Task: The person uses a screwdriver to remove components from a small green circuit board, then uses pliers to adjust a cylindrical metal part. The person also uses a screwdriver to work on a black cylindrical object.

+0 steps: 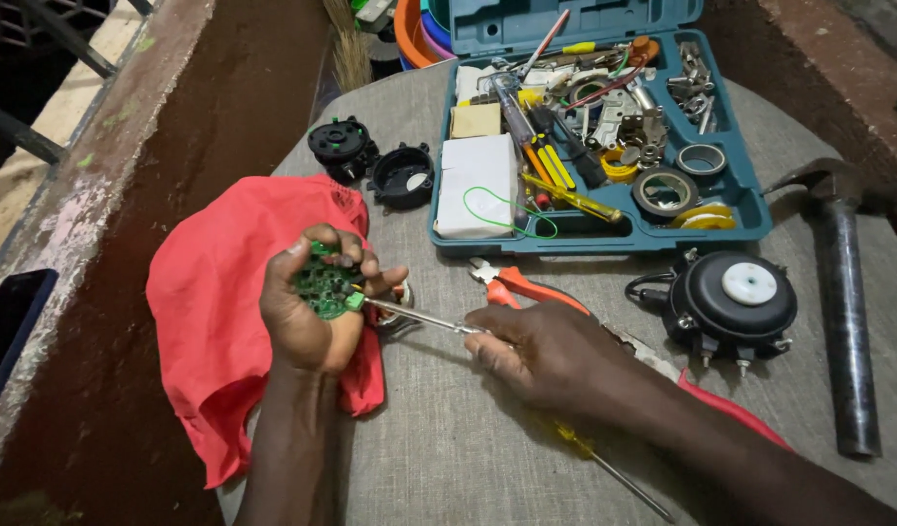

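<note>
Circuit board (324, 284), small, round and green, sits in my left hand (307, 307), which is closed around it with the fingers curled over its top edge and the thumb beside it, above a red cloth (214, 302) that lies on the grey table (448, 438). My right hand (551, 351) is closed on a screwdriver (424, 318); its thin metal shaft goes from my fingers to the left and its tip touches the lower right edge of the board. I cannot see the handle of this screwdriver, because my hand covers it. Just behind my right hand lie pliers (526, 287) with orange-red handles, partly hidden under my wrist. Under my right forearm there is a second, thin screwdriver (614, 472) with a yellow part, lying flat on the table. To the right of my hand stands a black round motor (729, 304) with a white disc in the middle of its top and short pins below. Further right a hammer (843, 312) lies with its head away from me. Behind the pliers a blue-green toolbox (741, 209) is open; inside I see a white box (476, 185), a loop of green wire, yellow screwdrivers, rolls of tape and many small metal parts. Left of the toolbox, near the cloth, two black round housings (370, 161) rest on the table, side by side. At the far left a dark phone (10, 331) lies on a reddish ledge, well apart from my hands
</note>
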